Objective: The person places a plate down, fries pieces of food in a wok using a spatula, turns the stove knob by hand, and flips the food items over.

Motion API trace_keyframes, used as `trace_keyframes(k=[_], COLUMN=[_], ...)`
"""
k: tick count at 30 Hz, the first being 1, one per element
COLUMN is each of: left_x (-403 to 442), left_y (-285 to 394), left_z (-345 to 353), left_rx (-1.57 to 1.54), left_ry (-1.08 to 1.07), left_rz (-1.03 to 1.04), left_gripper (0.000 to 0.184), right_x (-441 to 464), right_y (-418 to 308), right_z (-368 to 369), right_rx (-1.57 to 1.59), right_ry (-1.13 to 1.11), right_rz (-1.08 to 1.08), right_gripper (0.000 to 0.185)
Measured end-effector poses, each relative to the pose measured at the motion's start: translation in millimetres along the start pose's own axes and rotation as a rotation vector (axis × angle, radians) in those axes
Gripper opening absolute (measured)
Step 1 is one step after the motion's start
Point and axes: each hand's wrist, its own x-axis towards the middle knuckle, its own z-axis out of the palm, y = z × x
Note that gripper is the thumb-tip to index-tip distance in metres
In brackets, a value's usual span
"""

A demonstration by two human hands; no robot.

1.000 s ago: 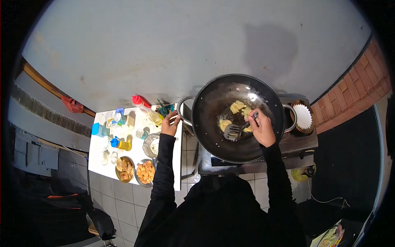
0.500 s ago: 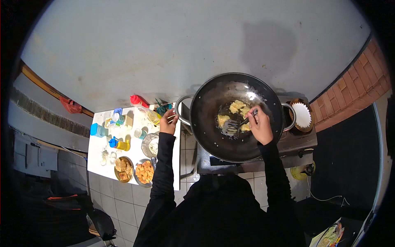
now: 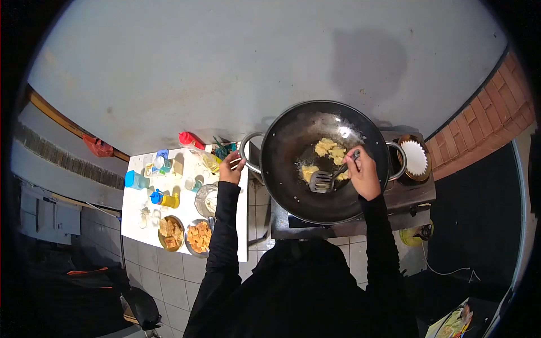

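A large dark wok [image 3: 287, 191] sits on the stove, with pale yellow fried pieces [image 3: 325, 147] in shallow bubbling oil. My right hand [image 3: 363, 176] is closed around the handle of a slotted spatula [image 3: 322, 181]. Its blade rests low in the wok, beside another yellow piece [image 3: 309, 172], and some food is partly hidden behind the hand. At the wok's left loop handle [image 3: 246, 147], my left hand [image 3: 230, 169] has its fingers curled against the outer side of the metal.
Left of the wok, a white table [image 3: 135, 217] holds a bowl of orange-brown cubes [image 3: 199, 236], a bowl of browned pieces [image 3: 170, 232], a yellow bottle [image 3: 166, 199] and a red-capped bottle [image 3: 190, 139]. A paper-lined basket [image 3: 414, 158] stands right of the wok, near a brick ledge [image 3: 479, 121].
My right hand has shifted slightly right and toward me, drawing the spatula blade away from the left yellow piece. My left hand stays at the wok handle.
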Motion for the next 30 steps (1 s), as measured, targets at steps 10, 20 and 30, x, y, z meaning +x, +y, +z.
trace_keyframes(k=[10,20,30], left_x=[-2,-3,-4], left_y=[-4,1,2], left_z=[2,3,3], left_rx=[-0.023,-0.015,-0.023], left_ry=[-0.025,-0.017,-0.008], left_rz=[0.016,-0.016,-0.016], left_gripper=[0.039,0.040,0.039], right_x=[4,8,6], right_y=[0,3,1], right_z=[-1,7,5], right_rx=[-0.033,-0.014,0.025], right_ry=[0.035,0.051,-0.001], right_rz=[-0.007,-0.001,-0.013], right_gripper=[0.007,0.008,0.007])
